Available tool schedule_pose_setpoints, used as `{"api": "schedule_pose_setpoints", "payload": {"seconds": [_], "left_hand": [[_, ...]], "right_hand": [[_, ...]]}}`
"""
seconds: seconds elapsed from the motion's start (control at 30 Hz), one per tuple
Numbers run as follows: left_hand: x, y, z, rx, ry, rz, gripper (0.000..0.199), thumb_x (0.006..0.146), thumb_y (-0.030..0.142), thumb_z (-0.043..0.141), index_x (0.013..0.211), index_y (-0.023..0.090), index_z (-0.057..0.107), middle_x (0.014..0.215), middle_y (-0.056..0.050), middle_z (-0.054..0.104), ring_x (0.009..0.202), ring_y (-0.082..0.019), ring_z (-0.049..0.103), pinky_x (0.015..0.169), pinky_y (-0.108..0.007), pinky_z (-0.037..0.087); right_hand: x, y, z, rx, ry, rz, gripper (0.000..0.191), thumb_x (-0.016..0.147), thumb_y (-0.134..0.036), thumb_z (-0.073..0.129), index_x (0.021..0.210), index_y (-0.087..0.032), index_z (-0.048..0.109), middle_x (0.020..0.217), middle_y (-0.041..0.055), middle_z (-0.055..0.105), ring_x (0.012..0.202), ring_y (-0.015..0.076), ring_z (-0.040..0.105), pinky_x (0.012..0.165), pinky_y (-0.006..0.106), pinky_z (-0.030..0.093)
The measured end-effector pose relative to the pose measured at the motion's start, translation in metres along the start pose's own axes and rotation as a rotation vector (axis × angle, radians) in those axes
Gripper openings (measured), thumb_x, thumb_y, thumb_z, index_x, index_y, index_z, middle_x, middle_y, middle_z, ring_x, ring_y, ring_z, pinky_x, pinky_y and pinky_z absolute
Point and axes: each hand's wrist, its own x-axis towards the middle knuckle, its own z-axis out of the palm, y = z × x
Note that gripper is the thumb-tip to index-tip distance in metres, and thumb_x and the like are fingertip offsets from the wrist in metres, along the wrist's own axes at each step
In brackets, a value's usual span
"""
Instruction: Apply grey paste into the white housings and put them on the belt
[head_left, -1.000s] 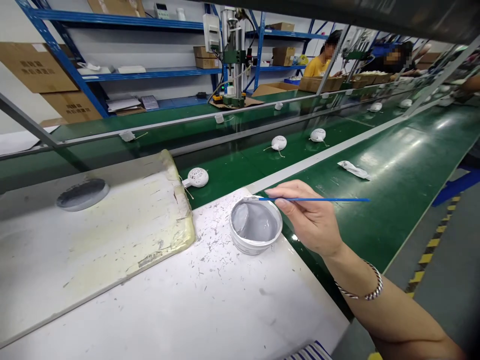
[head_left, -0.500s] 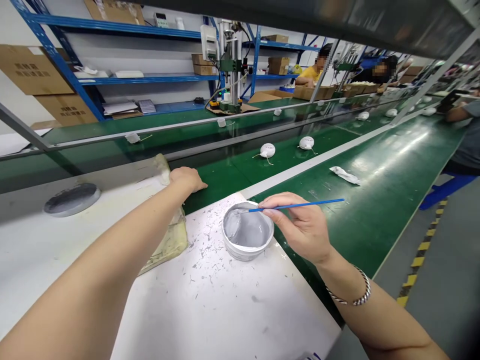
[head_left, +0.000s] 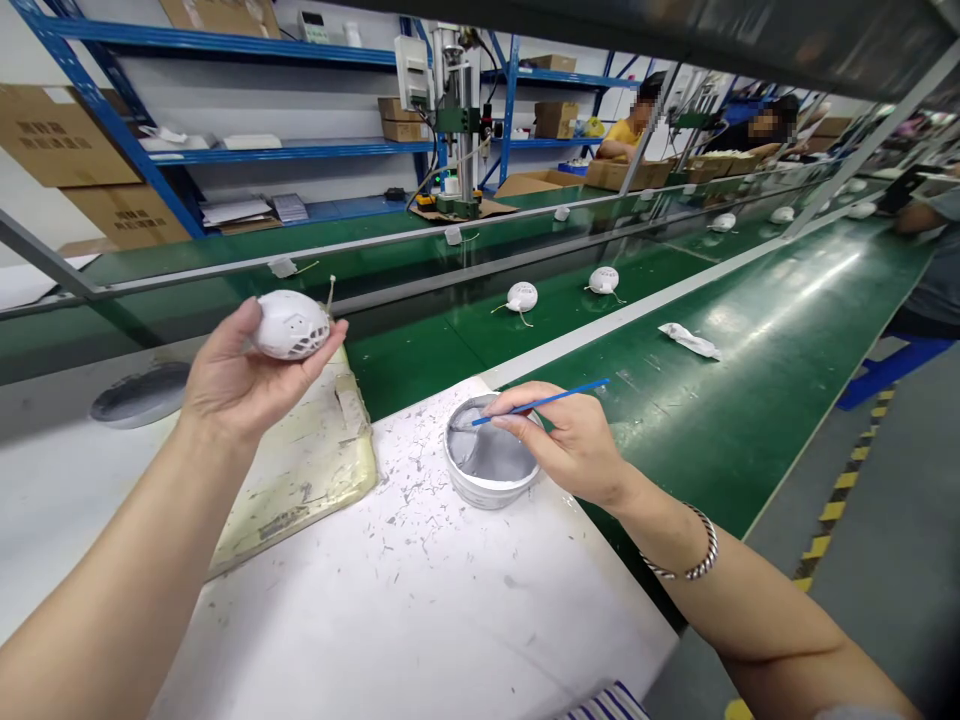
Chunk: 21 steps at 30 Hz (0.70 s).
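White slotted shell (head_left: 291,325) is now sitting in my left hand (head_left: 259,375), fingers clamping it above the worktop (head_left: 420,590); earlier, that hand was reaching over the green belt (head_left: 420,350). My right hand's (head_left: 574,445) fingers are pinching the blue brush (head_left: 559,396), tip entering the grey-filled tub (head_left: 491,492). Carton (head_left: 64,135) is showing dark, illegible print.

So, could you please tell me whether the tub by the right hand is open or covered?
Open: the tub has no lid on, and grey paste shows inside.
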Motion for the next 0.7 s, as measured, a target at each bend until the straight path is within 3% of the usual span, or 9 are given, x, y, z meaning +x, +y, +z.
{"api": "schedule_pose_setpoints", "payload": {"seconds": [0.1,0.23,0.3,0.43,0.57,0.7], "left_hand": [[-0.022,-0.010,-0.002,-0.070,0.004,-0.124,0.045,0.073,0.022,0.078,0.113,0.018,0.059,0.122,-0.010,0.065,0.113,-0.031,0.062,0.087,-0.042,0.060],[-0.036,-0.023,-0.001,0.115,-0.048,-0.032,0.060,0.062,0.011,0.086,0.115,0.030,0.064,0.111,0.000,0.066,0.094,-0.018,0.064,0.068,-0.024,0.058],[-0.040,-0.028,0.000,0.151,-0.056,0.046,0.065,0.057,0.007,0.088,0.113,0.029,0.065,0.106,0.002,0.066,0.092,-0.014,0.062,0.068,-0.019,0.056],[-0.046,-0.032,0.001,0.224,-0.051,0.118,0.067,0.050,0.008,0.090,0.107,0.029,0.061,0.091,0.005,0.065,0.084,-0.012,0.062,0.072,-0.019,0.055],[-0.053,-0.032,0.003,0.312,-0.047,0.068,0.071,0.050,0.012,0.092,0.111,0.030,0.060,0.088,0.005,0.064,0.077,-0.010,0.062,0.073,-0.019,0.056],[-0.062,-0.033,0.007,0.349,-0.096,0.061,0.070,0.049,0.014,0.092,0.110,0.029,0.061,0.088,0.004,0.064,0.076,-0.009,0.061,0.070,-0.016,0.053]], "right_hand": [[0.002,-0.002,0.000,0.063,-0.029,0.076,0.011,0.088,-0.013,0.061,0.088,-0.019,0.070,0.087,0.0010,0.075,0.080,0.0134,0.071,0.073,0.026,0.059],[0.003,-0.002,0.000,0.209,-0.008,0.229,0.005,0.087,-0.020,0.065,0.086,-0.018,0.069,0.085,0.0029,0.074,0.077,0.0147,0.071,0.069,0.027,0.059],[0.003,0.000,0.001,0.322,0.009,0.309,0.005,0.085,-0.023,0.069,0.085,-0.018,0.068,0.084,0.0031,0.074,0.076,0.0150,0.071,0.070,0.028,0.060],[0.004,0.006,0.002,0.514,0.051,0.452,0.014,0.080,-0.027,0.074,0.084,-0.018,0.065,0.079,0.0016,0.073,0.071,0.0142,0.072,0.064,0.026,0.060],[0.006,0.017,0.001,0.609,0.141,0.610,0.021,0.077,-0.032,0.078,0.082,-0.017,0.063,0.076,0.0011,0.073,0.067,0.0119,0.071,0.050,0.018,0.050],[0.008,0.025,-0.002,0.699,0.244,0.773,0.032,0.069,-0.039,0.082,0.076,-0.017,0.062,0.069,0.0001,0.071,0.062,0.0102,0.068,0.046,0.017,0.046]]}}
